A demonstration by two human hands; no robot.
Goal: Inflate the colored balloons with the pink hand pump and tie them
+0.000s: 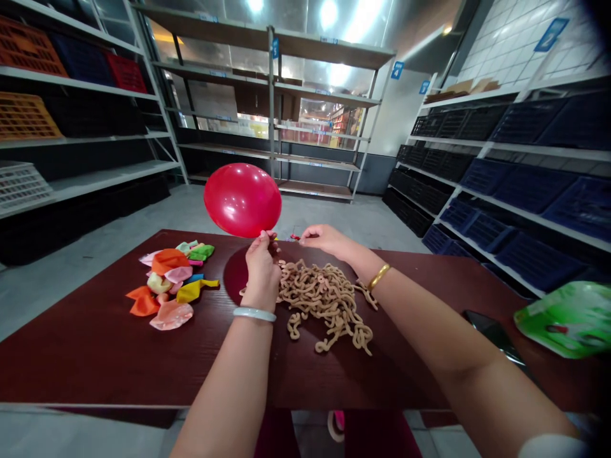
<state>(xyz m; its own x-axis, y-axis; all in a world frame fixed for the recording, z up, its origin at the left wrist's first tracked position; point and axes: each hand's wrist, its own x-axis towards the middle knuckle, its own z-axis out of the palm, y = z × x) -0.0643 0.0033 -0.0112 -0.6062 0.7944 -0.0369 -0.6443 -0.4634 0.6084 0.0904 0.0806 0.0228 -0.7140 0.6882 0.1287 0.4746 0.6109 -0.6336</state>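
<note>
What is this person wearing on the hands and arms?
No gloves. The left hand has a pale bangle at the wrist, the right hand a gold bangle. A bit of white sleeve shows high on the right arm.

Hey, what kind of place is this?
Probably a warehouse or stockroom: tall metal shelving lines the room, dark plastic crates fill the right-hand side, and blue numbered signs mark the bays. The left hand and right hand hold a red balloon.
</note>
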